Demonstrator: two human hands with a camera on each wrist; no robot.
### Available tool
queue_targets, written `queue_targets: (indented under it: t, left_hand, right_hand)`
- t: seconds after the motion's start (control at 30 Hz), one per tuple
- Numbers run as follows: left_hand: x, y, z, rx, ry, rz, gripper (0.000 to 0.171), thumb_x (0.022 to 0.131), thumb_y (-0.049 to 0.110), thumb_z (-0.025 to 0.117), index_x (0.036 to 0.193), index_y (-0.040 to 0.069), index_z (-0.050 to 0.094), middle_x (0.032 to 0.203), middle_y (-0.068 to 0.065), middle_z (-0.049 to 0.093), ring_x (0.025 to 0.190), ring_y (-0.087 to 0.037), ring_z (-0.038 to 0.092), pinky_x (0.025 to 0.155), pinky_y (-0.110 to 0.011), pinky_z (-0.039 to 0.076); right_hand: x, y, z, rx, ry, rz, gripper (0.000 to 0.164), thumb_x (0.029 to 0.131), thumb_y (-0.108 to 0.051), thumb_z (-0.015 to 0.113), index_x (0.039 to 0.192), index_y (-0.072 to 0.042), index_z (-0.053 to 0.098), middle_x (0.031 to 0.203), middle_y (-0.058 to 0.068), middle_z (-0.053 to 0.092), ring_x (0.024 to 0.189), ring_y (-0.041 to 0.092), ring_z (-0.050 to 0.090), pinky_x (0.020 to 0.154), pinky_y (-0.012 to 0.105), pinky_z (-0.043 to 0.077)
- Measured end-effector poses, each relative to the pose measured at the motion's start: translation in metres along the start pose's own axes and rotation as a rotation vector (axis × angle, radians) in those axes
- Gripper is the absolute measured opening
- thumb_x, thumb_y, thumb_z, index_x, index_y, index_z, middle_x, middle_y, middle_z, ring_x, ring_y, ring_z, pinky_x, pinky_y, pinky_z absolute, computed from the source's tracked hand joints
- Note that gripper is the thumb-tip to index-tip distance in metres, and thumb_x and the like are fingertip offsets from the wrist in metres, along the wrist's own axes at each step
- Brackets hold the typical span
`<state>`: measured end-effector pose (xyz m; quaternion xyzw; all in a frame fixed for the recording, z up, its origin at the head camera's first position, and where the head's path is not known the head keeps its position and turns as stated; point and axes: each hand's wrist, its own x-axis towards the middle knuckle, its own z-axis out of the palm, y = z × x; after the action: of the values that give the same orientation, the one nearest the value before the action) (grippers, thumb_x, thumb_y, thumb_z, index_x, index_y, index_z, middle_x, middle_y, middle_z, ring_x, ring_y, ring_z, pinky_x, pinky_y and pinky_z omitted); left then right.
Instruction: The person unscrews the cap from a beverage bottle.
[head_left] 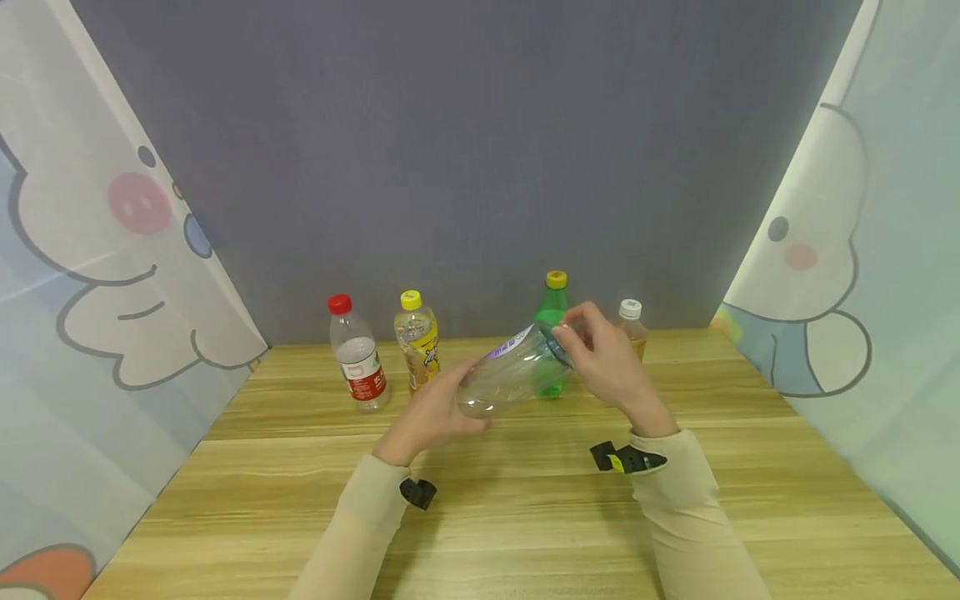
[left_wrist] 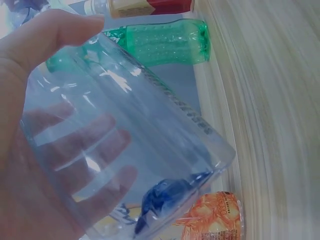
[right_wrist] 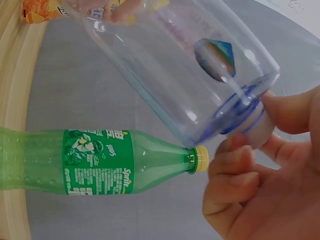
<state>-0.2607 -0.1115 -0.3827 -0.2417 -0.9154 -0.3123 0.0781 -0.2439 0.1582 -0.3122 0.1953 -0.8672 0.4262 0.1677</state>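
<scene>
A clear plastic bottle (head_left: 501, 382) is tilted above the table, its neck end up and to the right. Around its lower part my left hand (head_left: 437, 413) holds it, thumb on one side and fingers behind, seen through the plastic in the left wrist view. My right hand (head_left: 611, 362) pinches the whitish cap (right_wrist: 257, 131) at the neck between thumb and fingers. Just behind the held bottle stands a green Sprite bottle (head_left: 552, 308) with a yellow cap, upright and partly covered.
Toward the left, a red-capped bottle (head_left: 358, 358) and a yellow-capped drink bottle (head_left: 420, 337) stand upright on the wooden table (head_left: 525, 533). A white-capped bottle (head_left: 632, 321) is partly hidden behind my right hand. A grey panel (head_left: 465, 167) closes the back.
</scene>
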Motion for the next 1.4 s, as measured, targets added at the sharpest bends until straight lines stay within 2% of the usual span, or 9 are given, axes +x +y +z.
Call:
queue_targets:
  t: [0.2,0.43,0.7,0.9,1.2,1.33,1.4]
  left_hand:
    - [0.000,0.000,0.000,0.018,0.001,0.007,0.093,0.070,0.029,0.091,0.150,0.013,0.047,0.129,-0.009,0.062,0.113,-0.026,0.060,0.091,-0.050,0.052]
    - [0.000,0.001,0.001,0.058,-0.015,0.005,0.092,0.070,0.032,0.089,0.149,0.011,0.047,0.133,-0.010,0.061,0.116,-0.027,0.059,0.094,-0.050,0.051]
    - [-0.001,-0.001,0.001,0.049,-0.008,-0.001,0.092,0.071,0.031,0.090,0.149,0.010,0.047,0.132,-0.010,0.061,0.116,-0.027,0.059,0.094,-0.051,0.051]
    - [-0.001,-0.002,0.002,0.028,-0.021,0.007,0.091,0.071,0.029,0.091,0.149,0.012,0.047,0.133,-0.009,0.061,0.115,-0.026,0.060,0.094,-0.049,0.051]
    - [0.000,-0.003,0.002,-0.025,-0.043,0.010,0.089,0.071,0.024,0.091,0.148,0.014,0.048,0.131,-0.007,0.061,0.113,-0.025,0.060,0.094,-0.046,0.051]
    - [-0.001,-0.002,0.001,-0.047,-0.065,0.010,0.089,0.072,0.025,0.091,0.149,0.013,0.047,0.129,-0.007,0.062,0.114,-0.025,0.060,0.095,-0.047,0.051]
    - [-0.001,-0.002,0.001,-0.056,-0.083,0.000,0.089,0.072,0.027,0.090,0.149,0.012,0.046,0.128,-0.007,0.062,0.113,-0.025,0.060,0.096,-0.047,0.050]
  right_hand:
    - [0.000,0.000,-0.004,-0.050,-0.070,-0.019,0.019,0.108,-0.018,0.051,0.119,-0.004,0.054,0.082,0.009,0.060,0.066,0.021,0.053,0.060,0.038,0.046]
    - [-0.001,0.000,-0.005,-0.061,-0.045,-0.013,0.014,0.104,-0.013,0.058,0.114,-0.004,0.063,0.104,0.013,0.069,0.089,0.027,0.065,0.077,0.044,0.052]
    - [-0.001,-0.001,-0.005,-0.067,-0.040,-0.017,0.014,0.101,-0.010,0.061,0.113,-0.004,0.065,0.103,0.010,0.070,0.084,0.024,0.065,0.072,0.039,0.052]
    - [-0.002,0.000,-0.008,-0.043,-0.059,0.005,0.012,0.100,-0.008,0.063,0.112,-0.005,0.066,0.102,0.011,0.071,0.084,0.026,0.069,0.071,0.040,0.055]
    - [-0.004,0.000,-0.011,-0.024,-0.065,-0.010,0.012,0.097,-0.002,0.065,0.109,-0.006,0.067,0.105,0.012,0.070,0.089,0.028,0.070,0.080,0.047,0.057]
    - [-0.004,-0.001,-0.011,0.003,-0.059,-0.021,0.014,0.095,0.004,0.065,0.105,-0.005,0.068,0.113,0.012,0.069,0.097,0.032,0.070,0.087,0.047,0.057]
    - [-0.004,-0.001,-0.011,0.022,-0.060,-0.016,0.015,0.093,0.009,0.064,0.099,-0.004,0.069,0.119,0.013,0.069,0.099,0.034,0.070,0.079,0.043,0.058]
